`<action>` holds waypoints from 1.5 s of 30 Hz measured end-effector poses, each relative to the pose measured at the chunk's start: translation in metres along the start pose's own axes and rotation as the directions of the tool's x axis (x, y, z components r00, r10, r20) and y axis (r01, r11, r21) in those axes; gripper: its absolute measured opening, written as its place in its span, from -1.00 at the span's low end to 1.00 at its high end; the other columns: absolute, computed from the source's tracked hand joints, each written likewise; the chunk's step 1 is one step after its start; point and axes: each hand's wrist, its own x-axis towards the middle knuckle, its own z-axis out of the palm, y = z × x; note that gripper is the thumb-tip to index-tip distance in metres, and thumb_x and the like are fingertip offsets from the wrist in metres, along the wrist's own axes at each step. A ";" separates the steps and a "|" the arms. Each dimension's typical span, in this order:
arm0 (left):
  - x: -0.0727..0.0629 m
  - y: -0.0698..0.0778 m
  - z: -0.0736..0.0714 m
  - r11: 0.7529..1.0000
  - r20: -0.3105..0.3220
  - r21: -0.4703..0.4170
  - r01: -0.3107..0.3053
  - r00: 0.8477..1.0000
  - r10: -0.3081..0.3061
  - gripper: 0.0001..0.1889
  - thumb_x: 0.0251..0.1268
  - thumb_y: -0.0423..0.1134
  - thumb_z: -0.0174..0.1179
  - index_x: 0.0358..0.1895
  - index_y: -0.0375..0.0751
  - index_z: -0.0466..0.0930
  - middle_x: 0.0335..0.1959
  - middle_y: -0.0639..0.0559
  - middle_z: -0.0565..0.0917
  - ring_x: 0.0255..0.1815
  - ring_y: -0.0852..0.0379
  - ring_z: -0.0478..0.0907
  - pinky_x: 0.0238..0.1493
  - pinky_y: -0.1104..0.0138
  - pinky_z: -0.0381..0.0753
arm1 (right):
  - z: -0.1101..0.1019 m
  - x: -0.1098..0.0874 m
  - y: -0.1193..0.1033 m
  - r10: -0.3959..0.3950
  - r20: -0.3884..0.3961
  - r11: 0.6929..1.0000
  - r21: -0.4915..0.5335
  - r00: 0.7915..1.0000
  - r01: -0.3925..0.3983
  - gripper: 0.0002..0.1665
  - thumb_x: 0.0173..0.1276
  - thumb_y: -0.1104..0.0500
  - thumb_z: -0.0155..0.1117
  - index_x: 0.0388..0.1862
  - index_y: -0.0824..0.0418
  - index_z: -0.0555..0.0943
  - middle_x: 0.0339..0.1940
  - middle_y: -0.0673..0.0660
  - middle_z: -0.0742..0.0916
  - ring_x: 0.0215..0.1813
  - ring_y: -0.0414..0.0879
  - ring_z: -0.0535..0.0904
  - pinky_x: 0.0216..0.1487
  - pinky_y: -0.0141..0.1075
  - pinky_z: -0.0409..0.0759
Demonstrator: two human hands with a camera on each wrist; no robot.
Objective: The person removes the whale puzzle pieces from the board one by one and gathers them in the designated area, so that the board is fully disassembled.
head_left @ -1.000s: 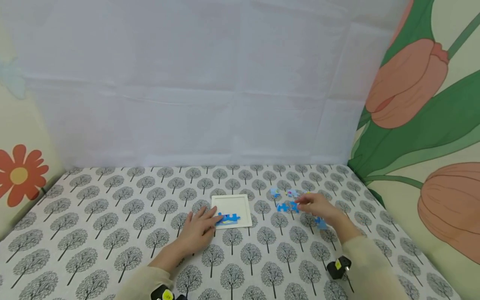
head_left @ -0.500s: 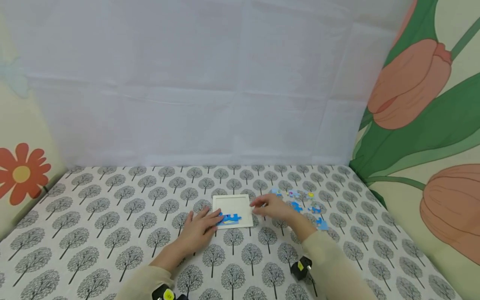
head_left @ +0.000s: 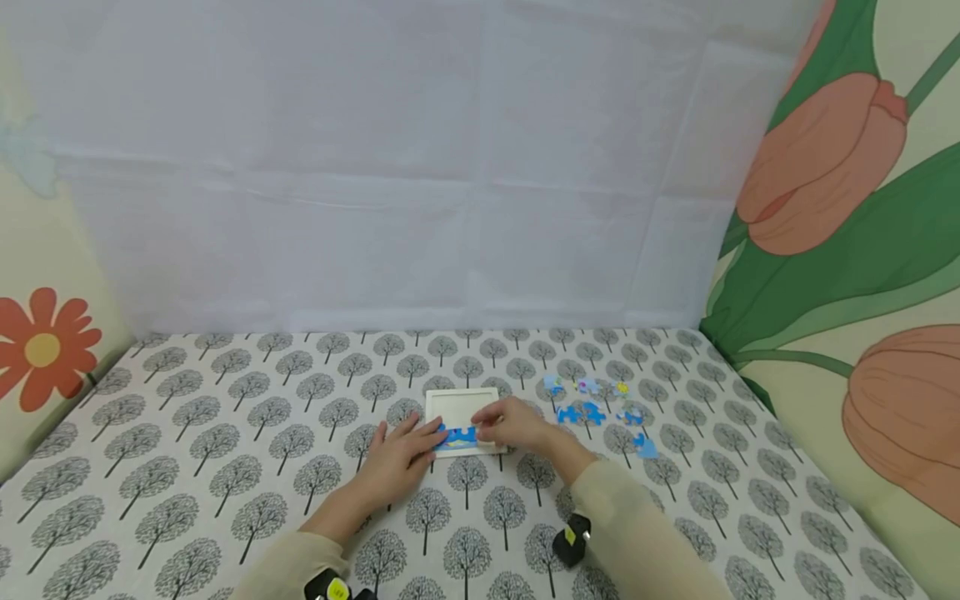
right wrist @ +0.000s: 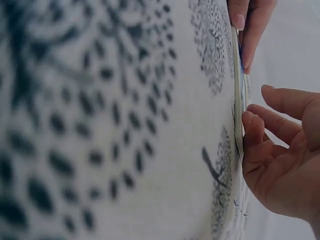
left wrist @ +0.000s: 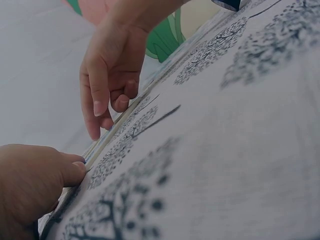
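Tree-printed cloth (head_left: pixel 225 467) covers the table, and the white puzzle tray (head_left: pixel 461 402) sits near its middle; I'll take the tray as my landmark. My left hand (head_left: pixel 401 454) lies flat at the tray's near-left corner, fingers straight, tips pressing on the blue row of pieces (head_left: pixel 456 437) along the tray's near edge. My right hand (head_left: pixel 512 425) is at the near-right corner, fingers bent over the row's right end; I think it pinches a piece there, but the head view is too small to be sure, and the right wrist view shows only curled fingers (right wrist: pixel 260 131) against the tray's rim (right wrist: pixel 238 100). Loose blue pieces (head_left: pixel 583 412) lie scattered to the right of the tray, apart from it.

To do this well, I'd keep the left hand pinning the row, line the tab up with its notch before pressing, and push straight down rather than slide sideways.
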 end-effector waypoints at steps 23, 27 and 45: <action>0.000 0.007 -0.004 0.999 0.010 -0.020 0.038 0.999 -0.038 -0.66 0.15 -0.33 0.08 0.04 -0.21 0.48 0.13 -0.04 0.37 0.21 -0.19 0.10 0.06 -0.23 -0.20 | 0.016 0.009 0.001 0.030 -0.075 0.970 -0.238 0.997 -0.047 -0.78 -0.05 0.21 0.35 -0.39 0.13 0.53 -0.50 -0.05 0.50 -0.44 -0.18 0.36 -0.36 -0.34 0.35; 0.001 0.006 -0.004 0.999 0.012 -0.016 0.047 0.999 -0.046 -0.66 0.15 -0.32 0.08 0.04 -0.20 0.48 0.13 -0.03 0.37 0.21 -0.18 0.10 0.05 -0.24 -0.20 | 0.017 0.010 0.001 0.053 -0.086 0.970 -0.232 0.995 -0.071 -0.78 -0.05 0.23 0.34 -0.39 0.12 0.51 -0.48 -0.05 0.50 -0.41 -0.18 0.37 -0.33 -0.34 0.35; 0.001 0.007 -0.005 0.999 0.017 -0.012 0.050 0.999 -0.050 -0.66 0.16 -0.32 0.07 0.05 -0.21 0.47 0.14 -0.03 0.37 0.21 -0.17 0.10 0.06 -0.23 -0.19 | 0.015 0.005 0.005 -0.068 -0.130 0.998 -0.011 0.989 0.068 -0.83 0.01 0.41 0.20 -0.40 0.22 0.49 -0.50 0.01 0.49 -0.46 -0.16 0.37 -0.46 -0.37 0.37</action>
